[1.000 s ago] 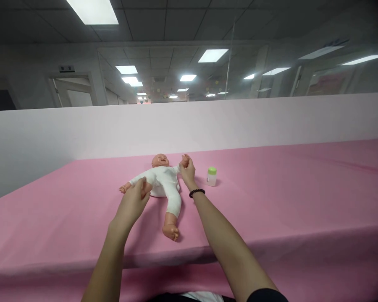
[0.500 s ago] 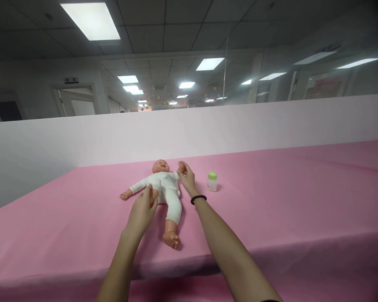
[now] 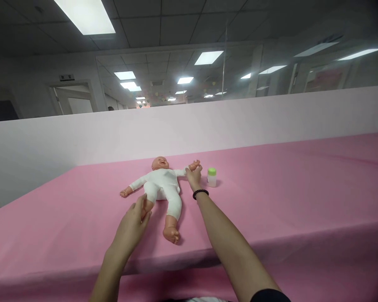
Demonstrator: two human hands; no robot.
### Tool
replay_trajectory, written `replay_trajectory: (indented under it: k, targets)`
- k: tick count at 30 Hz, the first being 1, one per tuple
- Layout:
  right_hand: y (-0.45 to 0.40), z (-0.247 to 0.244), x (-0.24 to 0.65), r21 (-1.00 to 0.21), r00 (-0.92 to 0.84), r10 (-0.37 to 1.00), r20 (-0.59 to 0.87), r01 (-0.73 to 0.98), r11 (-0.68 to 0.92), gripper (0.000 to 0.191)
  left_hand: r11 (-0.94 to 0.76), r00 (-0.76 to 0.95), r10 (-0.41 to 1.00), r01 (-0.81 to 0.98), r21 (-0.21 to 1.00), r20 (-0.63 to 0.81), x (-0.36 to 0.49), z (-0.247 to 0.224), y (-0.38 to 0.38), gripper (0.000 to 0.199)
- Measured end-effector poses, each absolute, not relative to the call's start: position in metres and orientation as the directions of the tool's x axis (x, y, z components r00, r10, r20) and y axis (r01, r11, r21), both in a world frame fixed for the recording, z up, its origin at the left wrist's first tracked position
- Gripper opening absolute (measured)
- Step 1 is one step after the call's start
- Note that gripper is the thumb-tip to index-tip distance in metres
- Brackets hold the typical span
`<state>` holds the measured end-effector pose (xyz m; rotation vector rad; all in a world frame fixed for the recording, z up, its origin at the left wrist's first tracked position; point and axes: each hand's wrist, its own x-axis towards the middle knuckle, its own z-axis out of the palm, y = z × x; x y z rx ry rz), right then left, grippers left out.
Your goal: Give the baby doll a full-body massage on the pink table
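A baby doll (image 3: pixel 162 180) in a white suit lies on its back on the pink cloth, head away from me. My left hand (image 3: pixel 132 221) holds the lower part of the doll's leg on the left, and its foot is mostly hidden by my fingers. The doll's arm on the right is stretched out sideways, and my right hand (image 3: pixel 194 177), with a black beaded bracelet at the wrist, grips it near the doll's hand. The doll's other arm and other leg lie untouched on the cloth.
A small bottle (image 3: pixel 211 178) with a green cap stands just right of my right hand. The pink-covered table (image 3: pixel 286 188) ends at a low white wall (image 3: pixel 239 123) behind the doll, with glass above it.
My right hand has moved the doll's arm outward to the right. My left hand has come down and left with the doll's leg, which is now straighter.
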<state>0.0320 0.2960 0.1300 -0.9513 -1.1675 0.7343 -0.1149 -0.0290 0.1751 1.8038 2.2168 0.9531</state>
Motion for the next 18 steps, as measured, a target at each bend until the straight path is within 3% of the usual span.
replay_trajectory:
  k: [4, 8, 11, 14, 18]
  targets:
    - [0.273, 0.146, 0.022, -0.801, 0.052, 0.801, 0.596, 0.112, 0.588, 0.055, 0.05, -0.27, 0.868, 0.882, 0.468, 0.416, -0.118, 0.196, 0.014, 0.048]
    - [0.251, 0.153, 0.016, -0.633, -0.289, 0.64, 0.712, 0.133, 0.763, 0.034, 0.094, -0.251, 0.898, 0.912, 0.399, 0.362, -0.119, 0.2, 0.051, 0.041]
    - [0.244, 0.154, 0.017, -0.567, -0.412, 0.558, 0.72, 0.114, 0.816, 0.033, 0.085, -0.233, 0.914, 0.911, 0.404, 0.332, -0.119, 0.197, 0.061, 0.036]
    - [0.244, 0.154, 0.019, -0.575, -0.373, 0.573, 0.73, 0.116, 0.81, 0.033, 0.036, -0.226, 0.9, 0.891, 0.453, 0.372, -0.123, 0.193, 0.055, 0.042]
    - [0.257, 0.153, 0.022, -0.695, -0.125, 0.705, 0.698, 0.117, 0.709, 0.037, -0.011, -0.247, 0.883, 0.839, 0.544, 0.398, -0.129, 0.192, 0.023, 0.053]
